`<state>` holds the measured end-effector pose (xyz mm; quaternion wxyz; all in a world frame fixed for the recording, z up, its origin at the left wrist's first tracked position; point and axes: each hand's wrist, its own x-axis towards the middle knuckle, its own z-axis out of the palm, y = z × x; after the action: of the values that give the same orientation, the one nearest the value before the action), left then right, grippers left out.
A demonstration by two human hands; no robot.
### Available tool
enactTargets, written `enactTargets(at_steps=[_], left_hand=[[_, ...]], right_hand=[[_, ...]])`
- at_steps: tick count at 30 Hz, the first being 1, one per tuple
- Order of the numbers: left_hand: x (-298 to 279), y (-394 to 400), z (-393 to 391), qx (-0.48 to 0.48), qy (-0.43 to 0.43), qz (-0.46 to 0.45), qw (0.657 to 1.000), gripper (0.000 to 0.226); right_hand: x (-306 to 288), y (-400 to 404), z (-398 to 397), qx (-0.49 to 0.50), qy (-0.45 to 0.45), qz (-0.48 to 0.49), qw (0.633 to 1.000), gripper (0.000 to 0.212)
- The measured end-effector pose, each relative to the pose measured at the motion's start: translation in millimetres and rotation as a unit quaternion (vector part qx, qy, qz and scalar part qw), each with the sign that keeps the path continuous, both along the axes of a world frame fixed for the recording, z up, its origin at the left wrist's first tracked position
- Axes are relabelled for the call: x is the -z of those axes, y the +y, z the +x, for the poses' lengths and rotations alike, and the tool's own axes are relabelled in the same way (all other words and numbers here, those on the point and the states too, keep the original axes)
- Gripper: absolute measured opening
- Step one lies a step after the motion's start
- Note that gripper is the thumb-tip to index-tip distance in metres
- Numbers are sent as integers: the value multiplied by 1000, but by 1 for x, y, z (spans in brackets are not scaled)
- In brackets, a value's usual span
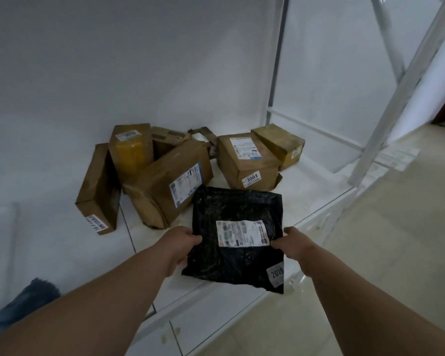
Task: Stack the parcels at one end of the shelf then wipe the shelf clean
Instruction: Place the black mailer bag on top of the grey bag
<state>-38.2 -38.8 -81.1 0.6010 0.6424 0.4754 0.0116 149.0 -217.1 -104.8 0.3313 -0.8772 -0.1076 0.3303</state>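
- You've got the black bag (235, 237) in both hands, out at the front of the shelf (314, 191), its near corner hanging past the front edge.
- Your left hand (181, 246) pinches the bag's left edge, thumb on top, fingers tucked underneath.
- Your right hand (294, 246) clamps the right edge, thumb pressed just beside the white label (243, 232).
- The bag lies fairly flat, close to square, its slightly longer run going away from you; the near right corner with the 2019 sticker (275, 274) points back at you.
- The label's print runs across, left to right.
- Behind the bag, brown boxes sit in a loose heap towards the back wall (113, 60).
- The tall box (131, 150) tagged 3013 stands upright at the rear left; a slim box (98, 188) leans beside it, long axis running front to back.
- The big box (168, 182) lies tilted, pointing up to the right, its corner just beside the bag's far edge.
- The 3003 box (249, 163) sits right of centre, with a smaller box (280, 145) tipped against its far side.
- The shelf is white and smudged near the parcels; white uprights (276, 60) rise on the right.
- Pale glossy floor tiles (396, 240) spread to your right.
- A blue cloth (23, 301) lies at the far left, low in view.
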Motion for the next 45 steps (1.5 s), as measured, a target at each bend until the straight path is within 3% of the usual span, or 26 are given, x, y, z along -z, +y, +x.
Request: enactTargets(at_steps=[2, 6, 10, 13, 16, 19, 23, 28, 32, 37, 42, 45], left_hand=[[-3, -6, 6, -34, -14, -25, 999, 41], [-3, -18, 21, -76, -41, -78, 993, 44], [-3, -37, 34, -103, -55, -44, 992, 26], [-10, -43, 35, -141, -75, -35, 987, 45], [-23, -45, 29, -173, -118, -54, 976, 46], [-41, -42, 20, -172, -149, -73, 971, 40], [-63, -39, 3, -208, -198, -73, 955, 13], [-80, -34, -27, -262, -216, -48, 939, 20], [-87, -34, -51, -284, -219, -38, 933, 23], [-86, -33, -79, -316, -249, -39, 915, 22], [-97, -26, -94, -342, -289, -35, 894, 23], [-105, -20, -107, -339, -302, -36, 890, 22]], right_hand=[[-4, 0, 12, 11, 19, 44, 999, 62], [-22, -11, 25, 3, 97, 89, 991, 18], [-22, -17, 48, -27, 96, 100, 990, 27], [-28, -16, 56, -31, 92, 131, 987, 32], [-42, -11, 55, -16, 120, 185, 975, 40], [-57, 1, 48, -28, 131, 211, 968, 31], [-73, 19, 32, -44, 142, 243, 959, 26], [-88, 29, 8, -85, 203, 293, 930, 25], [-94, 32, -11, -173, 256, 300, 903, 32], [-104, 47, -33, -217, 161, 301, 915, 43], [-125, 65, -55, -214, 116, 336, 910, 31], [-133, 77, -68, -212, 94, 337, 912, 34]])
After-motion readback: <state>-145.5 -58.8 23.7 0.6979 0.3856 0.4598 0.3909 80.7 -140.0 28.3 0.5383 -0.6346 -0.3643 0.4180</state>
